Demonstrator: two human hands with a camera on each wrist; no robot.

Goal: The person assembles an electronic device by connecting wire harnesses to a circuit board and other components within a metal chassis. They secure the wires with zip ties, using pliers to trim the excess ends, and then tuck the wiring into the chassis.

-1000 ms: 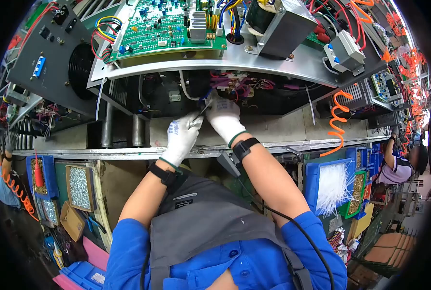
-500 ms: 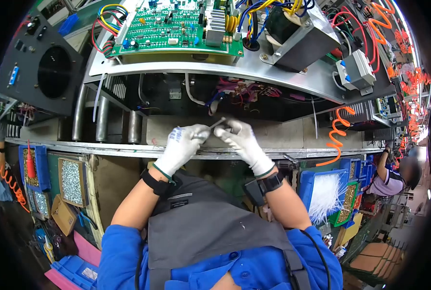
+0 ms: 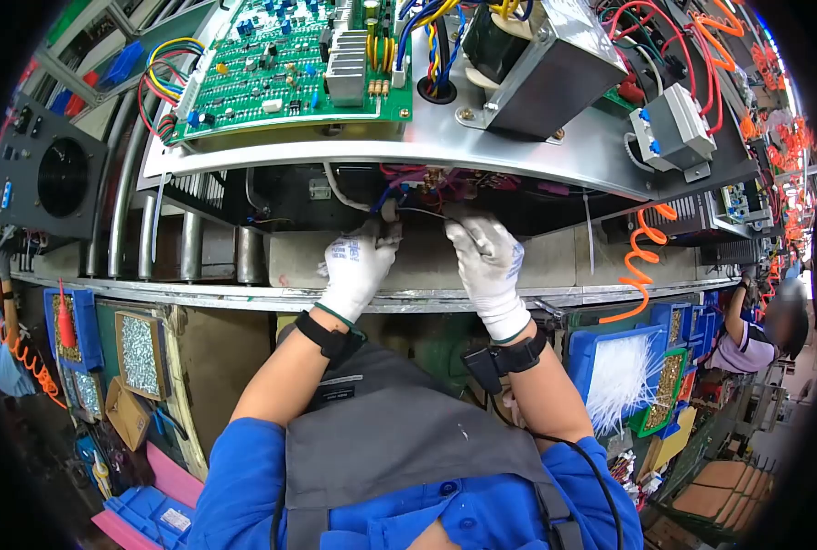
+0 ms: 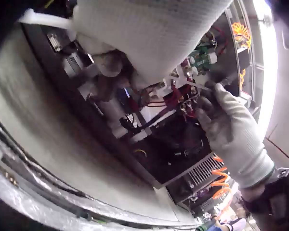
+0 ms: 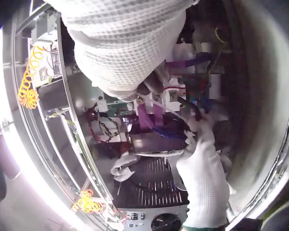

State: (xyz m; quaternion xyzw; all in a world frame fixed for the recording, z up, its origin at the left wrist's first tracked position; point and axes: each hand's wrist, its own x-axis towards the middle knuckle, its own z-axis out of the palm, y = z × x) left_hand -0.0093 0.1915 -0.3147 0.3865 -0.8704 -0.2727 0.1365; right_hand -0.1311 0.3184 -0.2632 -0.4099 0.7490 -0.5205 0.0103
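Note:
Both hands wear white knit gloves and work at the opening beneath the metal shelf (image 3: pixel 518 165) of an electrical unit. A thin white cable tie (image 3: pixel 422 212) stretches between them. My left hand (image 3: pixel 358 261) pinches at its left end, close by blue wires (image 3: pixel 383 198) and a white sleeved cable (image 3: pixel 344 194). To the right, my right hand (image 3: pixel 488 266) grips the other end with curled fingers. The right wrist view shows the cable tie (image 5: pixel 171 109) slanting across in front of purple wire ends (image 5: pixel 144 117). The left fingertips are partly hidden among the wires.
A green circuit board (image 3: pixel 243 101) and a transformer (image 3: pixel 559 78) sit on the shelf above. An orange coiled hose (image 3: pixel 636 252) hangs at right. White cable ties (image 3: pixel 621 362) fill a bin; screws (image 3: pixel 140 353) fill a box at left. Another person (image 3: pixel 747 330) is at far right.
My right hand came out from among the wires and met my left hand in front of the opening. Now both are back near the wires, spread apart with the cable tie stretched between.

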